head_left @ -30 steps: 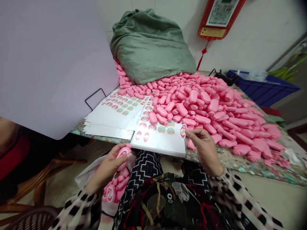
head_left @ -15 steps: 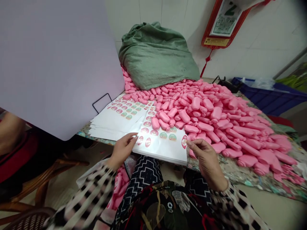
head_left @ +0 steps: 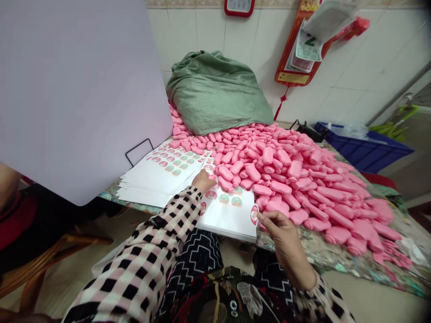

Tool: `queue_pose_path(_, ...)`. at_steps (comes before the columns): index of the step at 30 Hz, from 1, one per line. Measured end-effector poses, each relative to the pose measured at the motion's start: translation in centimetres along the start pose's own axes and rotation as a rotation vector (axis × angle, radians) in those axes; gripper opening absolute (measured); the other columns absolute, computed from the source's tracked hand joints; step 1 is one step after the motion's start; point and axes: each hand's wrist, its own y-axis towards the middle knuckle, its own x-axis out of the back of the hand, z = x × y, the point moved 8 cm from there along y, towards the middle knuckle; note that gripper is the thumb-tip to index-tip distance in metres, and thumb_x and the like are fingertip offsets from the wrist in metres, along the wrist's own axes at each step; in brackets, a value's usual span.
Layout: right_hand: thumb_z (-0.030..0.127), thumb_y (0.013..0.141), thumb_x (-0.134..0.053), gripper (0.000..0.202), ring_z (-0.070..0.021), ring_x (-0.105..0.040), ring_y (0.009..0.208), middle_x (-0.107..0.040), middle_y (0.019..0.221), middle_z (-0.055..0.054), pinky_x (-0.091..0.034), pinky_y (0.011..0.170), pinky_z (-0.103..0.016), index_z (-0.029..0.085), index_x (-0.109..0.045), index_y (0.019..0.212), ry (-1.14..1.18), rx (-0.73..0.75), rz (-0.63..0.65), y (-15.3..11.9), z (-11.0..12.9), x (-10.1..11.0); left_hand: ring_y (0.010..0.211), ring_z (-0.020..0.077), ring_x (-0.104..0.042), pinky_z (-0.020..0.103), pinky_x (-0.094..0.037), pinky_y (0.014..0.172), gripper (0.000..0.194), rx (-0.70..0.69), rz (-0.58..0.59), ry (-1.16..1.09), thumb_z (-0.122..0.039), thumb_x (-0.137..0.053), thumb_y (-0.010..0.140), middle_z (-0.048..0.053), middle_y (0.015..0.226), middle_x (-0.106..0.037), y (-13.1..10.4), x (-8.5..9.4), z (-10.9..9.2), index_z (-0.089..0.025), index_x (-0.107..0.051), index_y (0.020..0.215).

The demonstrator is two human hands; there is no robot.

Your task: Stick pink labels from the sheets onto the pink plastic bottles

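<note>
Here, we pinched a red label [head_left: 254, 214] in our right hand [head_left: 283, 234], at the right edge of the sticker stack [head_left: 229, 222] | left hand [head_left: 204, 181] was over its left side, near pink bottles [head_left: 268, 155]; grip unclear | we judged light edge contact best

I am getting fairly bright, cool indoor light, its source sitting outside my view. The white sheets [head_left: 232, 224] are giving off a pale sheen, and the pink bottles [head_left: 268, 155] are showing soft highlights, with shading deepening in the gaps. A faint shadow is falling on the tiled wall [head_left: 210, 33] beside the calendar [head_left: 301, 63]. Under the big pale panel [head_left: 84, 89], the lower left is sinking into near-black. The calendar's raised page [head_left: 328, 20] is blurring, the wide lens is stretching the edges, and the top right corner is darkening.
</note>
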Motion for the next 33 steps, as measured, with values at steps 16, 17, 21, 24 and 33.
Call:
queue_pose_path(16, 0.042, 0.068, -0.072, 0.028, -0.0118, -0.047, 0.059, -0.057, 0.066, 0.000, -0.038, 0.055, -0.025, 0.018, -0.059, 0.068, -0.162, 0.216, 0.098, 1.6, 7.2, -5.0, 0.069, 0.0107, -0.059, 0.021, -0.049, 0.056, 0.028, 0.358, 0.470, -0.858, -0.039, -0.061, 0.080, 0.004, 0.091, -0.061, -12.3, -7.8, -0.6, -0.017, -0.056, 0.097)
queue_pose_path(17, 0.042, 0.069, -0.072, 0.027, -0.0116, -0.047, 0.059, -0.057, 0.066, 0.000, -0.038, 0.055, -0.025, 0.017, -0.059, 0.068, -0.164, 0.221, 0.085, 1.6, 7.5, -4.8, 0.069, 0.0110, -0.059, 0.022, -0.049, 0.055, 0.032, 0.372, 0.481, -0.894, -0.043, -0.059, 0.080, 0.005, 0.091, -0.061, -12.5, -8.1, -1.0, -0.016, -0.057, 0.097)
queue_pose_path(21, 0.039, 0.070, -0.071, 0.025, -0.0111, -0.048, 0.060, -0.058, 0.067, 0.001, -0.038, 0.055, -0.025, 0.017, -0.060, 0.070, -0.185, 0.229, 0.062, 1.2, 8.0, -4.2, 0.075, 0.0116, -0.059, 0.024, -0.051, 0.063, 0.029, 0.282, 0.483, -0.938, -0.040, -0.058, 0.082, 0.004, 0.093, -0.061, -12.8, -8.8, -2.6, -0.015, -0.058, 0.097)
queue_pose_path(24, 0.038, 0.070, -0.071, 0.024, -0.0111, -0.048, 0.060, -0.058, 0.067, 0.001, -0.038, 0.055, -0.025, 0.018, -0.060, 0.070, -0.190, 0.244, 0.065, 0.9, 8.1, -4.2, 0.076, 0.0110, -0.059, 0.025, -0.051, 0.069, 0.025, 0.198, 0.479, -0.955, -0.037, -0.058, 0.083, 0.003, 0.090, -0.061, -13.1, -9.2, -3.3, -0.014, -0.059, 0.093)
queue_pose_path(33, 0.039, 0.073, -0.069, 0.022, -0.0125, -0.051, 0.061, -0.061, 0.069, 0.000, -0.041, 0.057, -0.026, 0.019, -0.061, 0.072, -0.241, 0.314, 0.059, 1.3, 8.0, -4.7, 0.068, 0.0107, -0.056, 0.025, -0.048, 0.063, 0.031, 0.151, 0.413, -0.889, -0.047, -0.058, 0.080, 0.001, 0.081, -0.059, -13.0, -9.5, -3.0, -0.016, -0.057, 0.086)
